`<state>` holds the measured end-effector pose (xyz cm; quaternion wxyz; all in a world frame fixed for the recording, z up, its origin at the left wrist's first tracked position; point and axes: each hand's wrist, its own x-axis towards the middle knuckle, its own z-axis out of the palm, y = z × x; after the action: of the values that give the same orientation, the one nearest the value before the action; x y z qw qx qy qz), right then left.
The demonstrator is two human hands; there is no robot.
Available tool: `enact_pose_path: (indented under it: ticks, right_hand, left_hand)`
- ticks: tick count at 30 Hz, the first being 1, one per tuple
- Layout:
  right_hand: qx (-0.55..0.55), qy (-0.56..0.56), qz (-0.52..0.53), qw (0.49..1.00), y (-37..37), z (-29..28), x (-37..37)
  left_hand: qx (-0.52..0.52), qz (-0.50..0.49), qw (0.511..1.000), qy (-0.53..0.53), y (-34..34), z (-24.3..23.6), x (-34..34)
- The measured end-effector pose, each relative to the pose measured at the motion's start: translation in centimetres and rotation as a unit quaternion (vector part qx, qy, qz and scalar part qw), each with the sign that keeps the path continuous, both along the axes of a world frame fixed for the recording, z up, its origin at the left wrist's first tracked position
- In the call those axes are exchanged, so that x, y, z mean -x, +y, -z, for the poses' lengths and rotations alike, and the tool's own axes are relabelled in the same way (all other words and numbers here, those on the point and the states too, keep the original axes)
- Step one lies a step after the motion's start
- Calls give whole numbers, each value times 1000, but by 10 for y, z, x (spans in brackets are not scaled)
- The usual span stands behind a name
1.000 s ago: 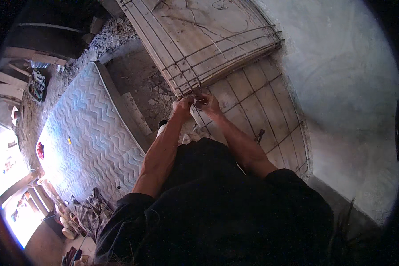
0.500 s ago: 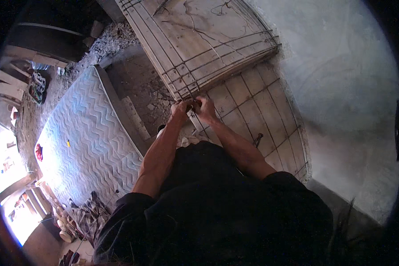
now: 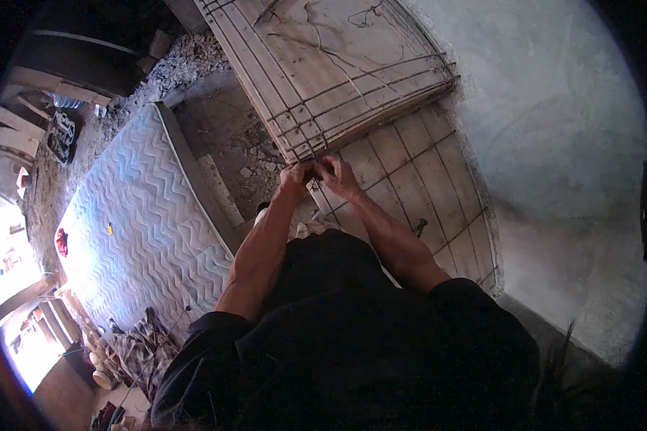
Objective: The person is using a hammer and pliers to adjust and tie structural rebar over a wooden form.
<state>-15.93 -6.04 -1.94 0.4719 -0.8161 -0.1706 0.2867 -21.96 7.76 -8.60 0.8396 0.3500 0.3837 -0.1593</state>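
Observation:
Both hands meet at the near corner of a grid of thin steel rebar on a raised board platform. My left hand is closed against the bar ends there; its fingers hide what they grip. Right beside it, my right hand has its fingers bent inward in a pinch, and what is between them is too small to tell. A thin, dark, wire-like piece shows just under the hands. Lower down on the right, a second rebar grid lies over pale boards.
A quilted mattress leans at the left, with a small yellow object on it. Rubble lies between mattress and platform. A hammer-like tool is by my right forearm. A plastered wall bounds the right side.
My right hand has shifted slightly right and its fingers have turned a little. The left hand stays at the corner. The whole view has moved slightly.

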Motion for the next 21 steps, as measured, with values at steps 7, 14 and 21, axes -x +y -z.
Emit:
enact_pose_path:
  ticks: [7, 14, 21]
  right_hand:
    - [-41, 32, 8, 999, -3, 28, -6]
    - [-39, 71, 34, 996, 1, 45, -10]
    - [-197, 317, 66, 926, -9, 71, -20]
  left_hand:
    - [-211, 166, 953, -143, 1, 8, 4]
    - [89, -80, 991, -66, -1, 17, 0]
    - [93, -105, 990, -27, -1, 13, -6]
